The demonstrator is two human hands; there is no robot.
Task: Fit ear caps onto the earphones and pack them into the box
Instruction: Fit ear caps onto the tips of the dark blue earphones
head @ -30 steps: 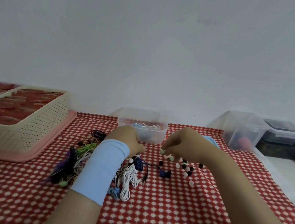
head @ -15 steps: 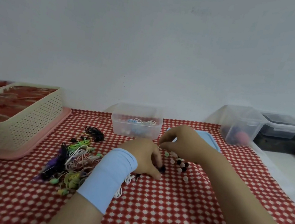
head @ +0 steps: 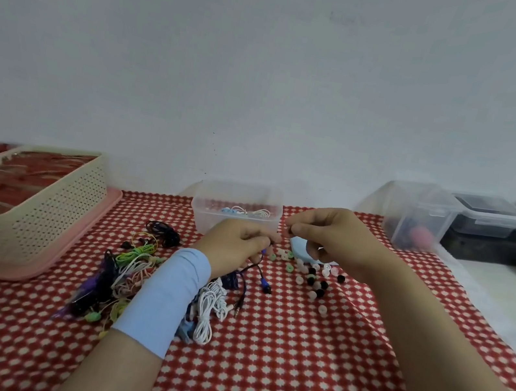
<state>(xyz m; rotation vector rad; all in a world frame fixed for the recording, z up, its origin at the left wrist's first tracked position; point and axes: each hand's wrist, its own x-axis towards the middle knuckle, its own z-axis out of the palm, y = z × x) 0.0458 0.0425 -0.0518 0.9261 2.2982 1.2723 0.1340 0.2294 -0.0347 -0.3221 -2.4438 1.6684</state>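
My left hand (head: 236,243), with a light blue wrist sleeve, pinches one earbud of a dark blue earphone (head: 264,283) whose cord hangs down to the cloth. My right hand (head: 331,238) is raised just right of it, thumb and forefinger pinching a small ear cap that I can barely see. Loose ear caps (head: 312,278) in white, black and green lie scattered beneath the hands. A tangle of coloured earphones (head: 131,268) lies at the left, white ones (head: 211,303) beside my wrist. The clear plastic box (head: 236,212) behind my hands holds several earphones.
A cream perforated basket (head: 28,215) on a pink tray stands at the left. A light blue lid (head: 300,252) lies under my right hand. Clear and dark containers (head: 420,215) stand at the back right, past the edge of the red checked cloth (head: 272,368).
My left hand lifted the dark blue earphone off the cloth and rose toward the box. My right hand lifted from the ear caps, pinching one, and the two hands came close together.
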